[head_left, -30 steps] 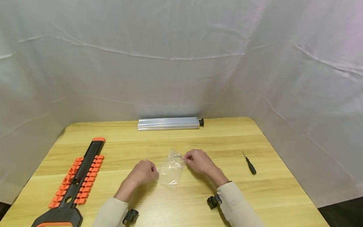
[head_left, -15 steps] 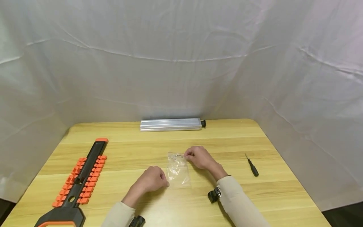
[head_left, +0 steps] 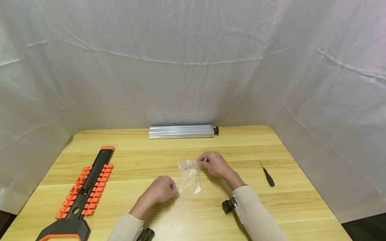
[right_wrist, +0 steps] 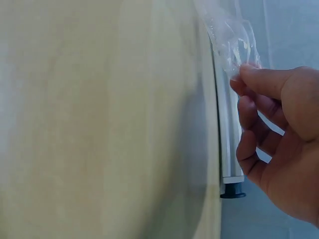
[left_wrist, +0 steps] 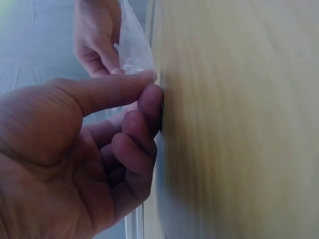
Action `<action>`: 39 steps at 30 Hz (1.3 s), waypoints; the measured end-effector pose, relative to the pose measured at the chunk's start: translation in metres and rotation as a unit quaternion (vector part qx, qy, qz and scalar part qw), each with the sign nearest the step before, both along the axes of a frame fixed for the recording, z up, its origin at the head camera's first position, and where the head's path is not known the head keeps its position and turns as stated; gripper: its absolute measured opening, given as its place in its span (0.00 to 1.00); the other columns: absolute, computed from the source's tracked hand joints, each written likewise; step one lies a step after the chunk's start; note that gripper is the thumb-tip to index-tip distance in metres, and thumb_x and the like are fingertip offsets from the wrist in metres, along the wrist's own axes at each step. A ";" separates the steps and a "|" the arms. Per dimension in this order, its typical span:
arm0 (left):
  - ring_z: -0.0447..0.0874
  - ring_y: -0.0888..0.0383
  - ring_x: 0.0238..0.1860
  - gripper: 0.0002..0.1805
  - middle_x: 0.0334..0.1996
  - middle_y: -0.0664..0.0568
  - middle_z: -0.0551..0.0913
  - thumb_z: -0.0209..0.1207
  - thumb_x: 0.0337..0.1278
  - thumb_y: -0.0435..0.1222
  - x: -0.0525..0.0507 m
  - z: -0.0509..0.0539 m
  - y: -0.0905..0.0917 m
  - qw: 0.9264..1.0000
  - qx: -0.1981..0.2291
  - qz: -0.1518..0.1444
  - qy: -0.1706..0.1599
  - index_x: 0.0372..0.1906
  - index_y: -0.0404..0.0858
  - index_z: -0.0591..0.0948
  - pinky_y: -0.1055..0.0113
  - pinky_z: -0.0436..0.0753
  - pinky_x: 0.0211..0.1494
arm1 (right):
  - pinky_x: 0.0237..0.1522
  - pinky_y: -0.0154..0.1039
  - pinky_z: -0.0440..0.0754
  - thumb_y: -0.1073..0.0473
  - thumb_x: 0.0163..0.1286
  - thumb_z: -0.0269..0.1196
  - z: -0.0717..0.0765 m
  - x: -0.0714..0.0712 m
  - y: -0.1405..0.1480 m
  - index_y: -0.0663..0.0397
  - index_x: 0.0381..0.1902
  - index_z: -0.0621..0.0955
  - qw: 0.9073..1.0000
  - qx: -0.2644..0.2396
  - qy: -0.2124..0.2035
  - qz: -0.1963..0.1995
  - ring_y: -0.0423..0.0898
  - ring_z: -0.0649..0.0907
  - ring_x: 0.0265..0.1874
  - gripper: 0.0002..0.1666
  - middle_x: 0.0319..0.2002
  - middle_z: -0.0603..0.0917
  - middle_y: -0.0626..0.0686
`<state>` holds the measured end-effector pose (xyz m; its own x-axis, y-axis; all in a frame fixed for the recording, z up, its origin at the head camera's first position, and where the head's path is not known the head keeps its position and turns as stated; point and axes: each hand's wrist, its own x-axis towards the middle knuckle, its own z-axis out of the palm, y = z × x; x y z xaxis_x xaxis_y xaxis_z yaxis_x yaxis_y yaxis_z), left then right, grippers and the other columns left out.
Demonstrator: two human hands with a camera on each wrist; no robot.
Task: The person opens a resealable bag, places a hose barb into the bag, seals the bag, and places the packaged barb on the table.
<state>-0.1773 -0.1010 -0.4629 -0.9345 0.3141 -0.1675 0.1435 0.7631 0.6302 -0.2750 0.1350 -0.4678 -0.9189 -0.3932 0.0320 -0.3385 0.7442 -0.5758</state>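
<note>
A clear plastic bag [head_left: 189, 180] lies between the two hands in the middle of the table, with small metallic pieces [head_left: 188, 166] gathered near its far end; their kind is too small to tell. At the bag's near left corner, my left hand [head_left: 163, 189] pinches the film between thumb and forefinger, also seen in the left wrist view. My right hand [head_left: 214, 164] pinches the far right corner. In the right wrist view the bag [right_wrist: 230, 40] hangs creased from the thumb and fingertip of that hand.
A silver aluminium profile [head_left: 181, 132] with a black knob lies along the back edge. To the right rests a black screwdriver [head_left: 268, 177]. On the left lies a long black tool [head_left: 81, 201] with rows of orange blocks [head_left: 97, 190]. Pale fabric [head_left: 169, 83] encloses the table.
The crumpled bag has been spread flatter between the hands. My left hand has moved right and nearer to me, onto the bag's near corner; the right hand has shifted slightly away from me.
</note>
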 end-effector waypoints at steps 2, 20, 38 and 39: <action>0.71 0.62 0.20 0.10 0.17 0.59 0.79 0.67 0.47 0.34 0.000 0.001 0.000 1.000 0.002 -0.001 0.007 0.16 0.43 0.81 0.70 0.71 0.24 | 0.42 0.37 0.81 0.58 0.67 0.63 0.004 0.001 0.001 0.41 0.38 0.86 1.000 -0.013 0.004 -0.005 0.37 0.80 0.35 0.06 0.39 0.86 0.41; 0.74 0.63 0.22 0.04 0.22 0.58 0.80 0.63 0.55 0.33 -0.007 -0.003 0.004 0.996 0.037 0.048 0.058 0.26 0.43 0.82 0.72 0.76 0.29 | 0.26 0.30 0.76 0.61 0.64 0.66 0.048 0.012 0.005 0.48 0.37 0.87 0.974 -0.119 0.187 0.048 0.36 0.76 0.26 0.05 0.32 0.85 0.43; 0.76 0.66 0.23 0.04 0.23 0.58 0.82 0.65 0.53 0.32 -0.018 0.001 0.002 0.989 0.063 0.076 0.109 0.27 0.43 0.83 0.75 0.77 0.28 | 0.28 0.28 0.72 0.69 0.60 0.67 0.072 0.020 0.006 0.52 0.35 0.87 0.936 -0.215 0.259 0.103 0.37 0.76 0.27 0.08 0.33 0.88 0.48; 0.76 0.65 0.24 0.03 0.24 0.59 0.82 0.65 0.53 0.34 -0.019 0.002 0.001 0.989 0.066 0.078 0.106 0.28 0.44 0.83 0.74 0.77 0.28 | 0.28 0.28 0.73 0.69 0.59 0.68 0.072 0.020 0.006 0.52 0.35 0.87 0.936 -0.214 0.261 0.102 0.37 0.76 0.28 0.08 0.33 0.88 0.48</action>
<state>-0.1961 -0.1004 -0.4612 -0.9831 0.1688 0.0709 0.1702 0.6997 0.6938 -0.2553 0.1410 -0.3961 -0.6420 -0.4062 0.6503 -0.7662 0.3723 -0.5238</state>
